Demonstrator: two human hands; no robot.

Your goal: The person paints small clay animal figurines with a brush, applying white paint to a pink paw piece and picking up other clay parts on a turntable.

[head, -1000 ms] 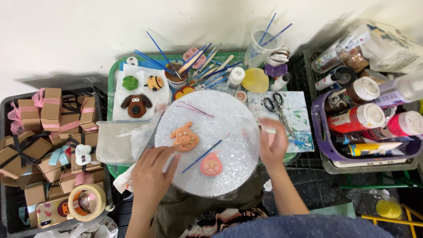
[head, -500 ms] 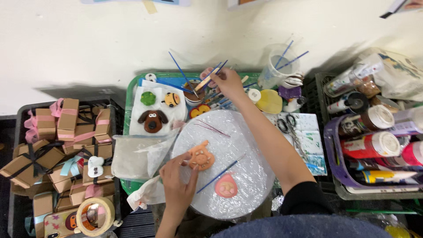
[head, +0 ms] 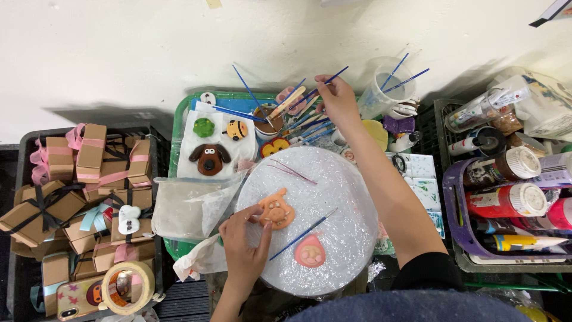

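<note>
- On the round work board (head: 351, 238), wrapped in clear film, lie two flat clay pieces: an orange pig-faced figure (head: 276, 209) and a smaller pink drop-shaped figure (head: 310, 253). One thin blue-handled brush (head: 302, 234) lies slantwise between them, touching neither so far as can be told.
- The left hand (head: 244, 250) rests at the board's near-left edge; its fingers (head: 258, 215) are bent and pinch the lower left edge of the orange pig-faced figure, which sits just above and to the right of the fingertips.
- The right hand (head: 338, 100) is stretched far past the board to the cluster of brushes (head: 298, 116) behind it. Its fingertips are closed around the thin shaft of one blue brush (head: 326, 83), whose end points up and to the right, clear of the hand.
- On a white sheet in the green tray (head: 179, 119) lie three more finished figures: a brown dog head (head: 210, 158), a green round one (head: 204, 127) and a yellow-and-black one (head: 236, 129) (a fourth small white piece sits at the tray's far rim, too small to make out).
- A clear cup (head: 381, 89) to the right of the right hand holds two blue-handled brushes.
- On the left, a black crate (head: 27, 140) holds many small brown gift boxes (head: 89, 149) tied with pink and black ribbon, with one roll of tape (head: 127, 288) near its front.
- On the right, a purple basket (head: 453, 209) holds several paint bottles (head: 506, 200) lying on their sides.
</note>
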